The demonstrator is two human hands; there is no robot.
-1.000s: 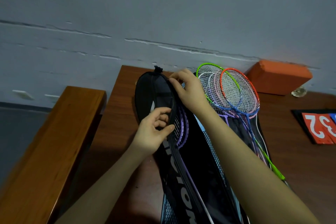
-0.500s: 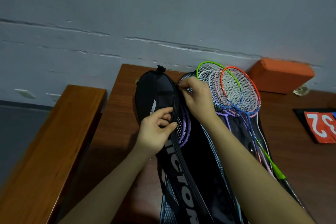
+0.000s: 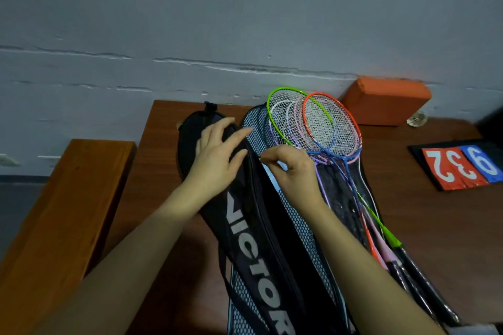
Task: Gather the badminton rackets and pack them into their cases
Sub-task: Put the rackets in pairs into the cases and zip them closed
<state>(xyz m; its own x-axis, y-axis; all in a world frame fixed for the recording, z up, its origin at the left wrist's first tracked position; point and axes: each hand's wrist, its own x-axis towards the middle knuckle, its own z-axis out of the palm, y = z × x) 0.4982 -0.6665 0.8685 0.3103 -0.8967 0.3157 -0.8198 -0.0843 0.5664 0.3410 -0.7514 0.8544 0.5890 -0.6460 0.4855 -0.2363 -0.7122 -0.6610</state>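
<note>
A black racket case (image 3: 253,239) lies lengthwise on a brown table (image 3: 435,226), touching a mesh case (image 3: 299,228) beside loose coloured rackets (image 3: 324,125). The left hand (image 3: 215,160) rests flat on the case's head, fingers straight. The right hand (image 3: 294,168) pinches something small at the zip edge. Half a second ago, the left hand gripped that edge and purple racket heads showed inside; now they are covered.

rackets (image 3: 315,128) right of case (image 3: 245,226), seemingly overlapping
</note>
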